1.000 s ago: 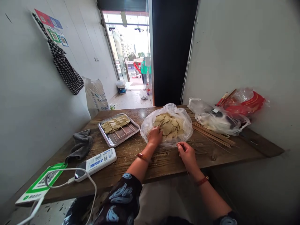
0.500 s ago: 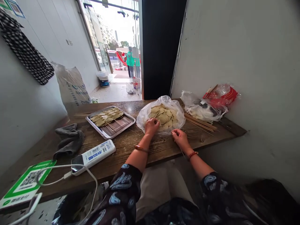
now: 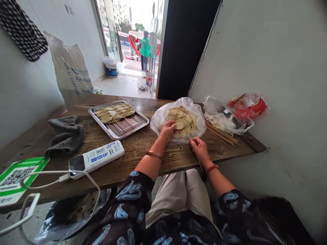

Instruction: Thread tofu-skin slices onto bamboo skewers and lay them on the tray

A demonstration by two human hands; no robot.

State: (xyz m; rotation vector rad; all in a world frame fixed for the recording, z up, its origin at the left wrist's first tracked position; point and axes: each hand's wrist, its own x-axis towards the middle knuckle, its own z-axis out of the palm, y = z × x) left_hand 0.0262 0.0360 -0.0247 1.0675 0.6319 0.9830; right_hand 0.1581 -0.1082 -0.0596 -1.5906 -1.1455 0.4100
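My left hand (image 3: 168, 130) is at the left front of an open clear plastic bag (image 3: 159, 115), its thumb and fingers closed on a pale potato slice (image 3: 179, 125). Many more thin slices with darker rims lie heaped in the bag. Just right of the bag's front edge, my right hand (image 3: 199, 148) pinches a thin bamboo skewer (image 3: 200, 165), whose lower part shows below the palm; its tip is hard to make out. On a metal tray (image 3: 120, 134) to the left lie several skewers threaded with slices (image 3: 114, 112), their bare sticks pointing toward me.
Loose bamboo skewers (image 3: 222, 133) and crumpled plastic bags (image 3: 227, 119) lie at the table's right end. On the left are a grey cloth (image 3: 66, 134), a white speaker-like device (image 3: 98, 158) with a cable, and a green QR card (image 3: 19, 180). A person (image 3: 145, 49) stands outside the doorway.
My view has tipped downward. My left hand, earlier bent over the heap, now shows a slice at its fingertips. My right hand keeps its pinch near the bag's front edge.
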